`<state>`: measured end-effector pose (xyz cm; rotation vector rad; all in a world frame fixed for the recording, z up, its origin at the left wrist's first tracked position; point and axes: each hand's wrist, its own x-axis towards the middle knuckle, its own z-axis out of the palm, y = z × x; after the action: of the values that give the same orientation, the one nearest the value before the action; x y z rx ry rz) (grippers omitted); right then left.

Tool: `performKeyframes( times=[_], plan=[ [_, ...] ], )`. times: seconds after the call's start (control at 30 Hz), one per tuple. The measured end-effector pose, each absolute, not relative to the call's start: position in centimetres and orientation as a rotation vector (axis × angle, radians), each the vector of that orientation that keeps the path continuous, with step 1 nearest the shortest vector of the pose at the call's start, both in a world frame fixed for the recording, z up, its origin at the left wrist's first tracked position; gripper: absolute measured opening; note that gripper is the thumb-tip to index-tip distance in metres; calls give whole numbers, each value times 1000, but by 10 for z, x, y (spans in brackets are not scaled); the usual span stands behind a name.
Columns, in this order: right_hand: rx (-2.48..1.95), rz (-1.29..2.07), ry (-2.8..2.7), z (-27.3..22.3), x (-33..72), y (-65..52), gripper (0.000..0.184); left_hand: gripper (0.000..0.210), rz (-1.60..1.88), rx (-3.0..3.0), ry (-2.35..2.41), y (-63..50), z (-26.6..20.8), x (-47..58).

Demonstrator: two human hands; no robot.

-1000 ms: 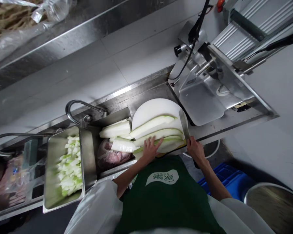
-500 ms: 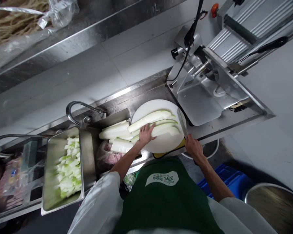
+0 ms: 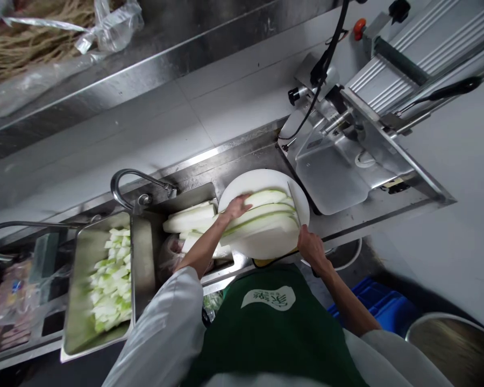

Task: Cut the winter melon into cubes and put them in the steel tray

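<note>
Several long, pale gourd strips (image 3: 272,209) with green edges lie side by side on a round white cutting board (image 3: 242,183). My left hand (image 3: 237,206) is closed around the left part of the farthest strip. In my right hand (image 3: 311,247) is a knife (image 3: 294,203), gripped by its handle, which my fingers mostly hide. Its blade points away from me across the board, at the right ends of the strips. Whether the edge touches them I cannot tell. More pale gourd pieces (image 3: 191,219) lie in the sink left of the board.
Left of the sink, a deep metal pan (image 3: 73,306) holds chopped gourd. A curved faucet (image 3: 123,174) rises behind. A metal slicer (image 3: 333,166) stands right of the board. Bagged pink meat (image 3: 171,250) lies in the sink. A blue crate (image 3: 379,306) and round tub (image 3: 447,338) are low right.
My left hand has moved back and slightly left, from lying spread over the strips to closing on the far one. The knife has shifted left to the strips' right ends.
</note>
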<state>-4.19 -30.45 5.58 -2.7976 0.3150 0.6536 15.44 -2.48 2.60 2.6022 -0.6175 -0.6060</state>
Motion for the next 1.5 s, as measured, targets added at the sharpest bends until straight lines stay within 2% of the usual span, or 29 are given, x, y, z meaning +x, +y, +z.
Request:
performKeyframes(
  times=[0.2, 0.33, 0.4, 0.53, 0.6, 0.67, 0.73, 0.83, 0.9, 0.97, 1.1, 1.33, 1.4, 1.5],
  plan=[
    [-2785, 630, 388, 52, -43, -307, 28, 52, -396, 2608, -765, -55, 28, 137],
    [-2776, 641, 402, 51, -42, -310, 28, 49, -407, 2657, -809, -54, 35, 108],
    [-2777, 642, 400, 50, -42, -310, 29, 62, -487, 2713, -879, -53, 37, 90],
    [-2792, 629, 378, 48, -42, -306, 28, 114, -625, 2842, -922, -57, 37, 73],
    [-2801, 628, 373, 47, -42, -305, 28, 126, -690, 2864, -911, -62, 38, 74],
    [-2805, 633, 384, 46, -42, -307, 27, 130, -690, 2889, -920, -67, 39, 74],
    [-2794, 625, 398, 47, -42, -310, 27, 121, -551, 2918, -1016, -69, 37, 65],
    [-2768, 596, 410, 49, -41, -316, 27, 87, -289, 2878, -1289, -67, 27, 37],
    [-2761, 586, 409, 50, -41, -317, 27, 65, -248, 2847, -1388, -64, 16, 18],
    [-2755, 586, 412, 50, -41, -316, 27, 51, -275, 2837, -1392, -61, 6, 5],
    [-2764, 595, 424, 49, -41, -314, 28, 46, -312, 2802, -1303, -57, 3, 4],
    [-2751, 609, 397, 46, -41, -317, 29, 47, -10, 2756, -869, -66, 46, 74],
    [-2749, 595, 399, 46, -41, -317, 29, 46, -138, 2829, -782, -74, 56, 102],
    [-2744, 588, 408, 45, -41, -319, 27, 51, -513, 2885, -714, -83, 60, 131]
  ],
)
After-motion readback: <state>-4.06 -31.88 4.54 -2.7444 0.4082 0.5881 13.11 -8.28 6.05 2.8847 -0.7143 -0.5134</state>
